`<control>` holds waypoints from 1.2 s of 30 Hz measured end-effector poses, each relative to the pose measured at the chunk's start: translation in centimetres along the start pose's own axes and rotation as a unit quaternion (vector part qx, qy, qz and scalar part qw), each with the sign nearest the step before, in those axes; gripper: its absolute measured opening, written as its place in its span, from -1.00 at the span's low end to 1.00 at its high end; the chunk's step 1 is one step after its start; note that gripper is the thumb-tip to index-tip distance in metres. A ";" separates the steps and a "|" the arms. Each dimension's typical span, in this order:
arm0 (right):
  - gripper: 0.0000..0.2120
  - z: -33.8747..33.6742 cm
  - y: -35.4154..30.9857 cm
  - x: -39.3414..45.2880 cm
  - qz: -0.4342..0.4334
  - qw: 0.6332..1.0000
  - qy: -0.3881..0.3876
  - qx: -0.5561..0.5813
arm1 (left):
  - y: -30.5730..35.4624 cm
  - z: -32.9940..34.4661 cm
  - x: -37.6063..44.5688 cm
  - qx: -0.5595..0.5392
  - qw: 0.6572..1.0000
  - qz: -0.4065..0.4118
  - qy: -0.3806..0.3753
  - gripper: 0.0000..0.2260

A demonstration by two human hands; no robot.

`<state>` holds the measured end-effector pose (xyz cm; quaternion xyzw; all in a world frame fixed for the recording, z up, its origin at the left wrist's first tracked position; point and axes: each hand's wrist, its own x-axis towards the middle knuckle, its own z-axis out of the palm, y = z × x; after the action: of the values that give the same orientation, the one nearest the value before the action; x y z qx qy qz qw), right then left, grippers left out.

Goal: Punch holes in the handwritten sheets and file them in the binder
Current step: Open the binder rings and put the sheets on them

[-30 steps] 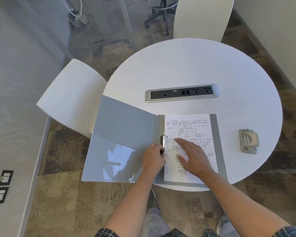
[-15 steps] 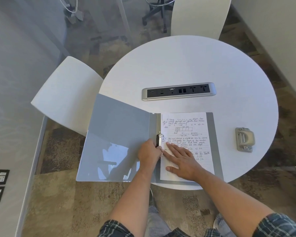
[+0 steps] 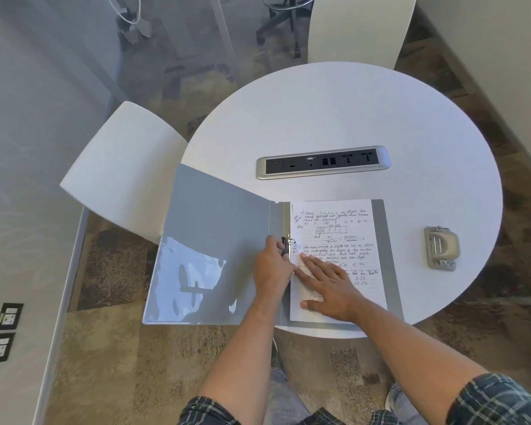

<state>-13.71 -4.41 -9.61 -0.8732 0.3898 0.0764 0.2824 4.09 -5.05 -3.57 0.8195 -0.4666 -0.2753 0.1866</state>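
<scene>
Gripping the ring clasp (image 3: 286,247), left hand (image 3: 273,266) risks pinching sheets (image 3: 337,237) beneath flat, open right hand (image 3: 327,286) if holes miss.

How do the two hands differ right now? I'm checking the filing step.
The left hand is curled at the binder's ring clip; the right hand lies flat, fingers straight. The left hand sits over the spine, while the right hand presses on the sheet. Both are over the open binder.
</scene>
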 end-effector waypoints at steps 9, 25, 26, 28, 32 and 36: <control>-0.05 0.0 0.0 -0.2 -0.003 1.000 0.004 0.020 | -2.1 0.1 0.1 -0.313 0.936 -0.134 -0.089 -0.86; -0.09 0.1 0.0 -0.3 -0.007 0.999 0.029 0.013 | -2.1 -0.9 -1.8 -0.173 0.979 -0.064 -0.082 -0.91; -0.06 0.1 0.0 -0.3 -0.005 0.999 0.032 0.013 | -2.2 -1.0 -2.0 -0.156 0.983 -0.061 -0.079 -0.93; -0.03 0.0 -0.1 -0.4 -0.002 0.999 0.035 0.013 | -2.3 -1.2 -2.3 -0.130 0.987 -0.054 -0.080 -0.97; -0.08 -0.1 -0.4 -0.6 0.002 0.999 0.033 0.020 | -2.0 -1.2 -2.5 -0.103 0.991 -0.039 -0.079 -0.94; -0.19 -0.3 -0.7 -0.4 0.018 0.997 0.047 0.056 | -1.8 -1.1 -2.6 -0.067 0.995 -0.034 -0.072 -0.91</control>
<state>-13.52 -3.91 -8.90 -0.8514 0.4220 0.0184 0.3108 4.90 -1.82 -2.99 0.7983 -0.4314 -0.3708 0.1977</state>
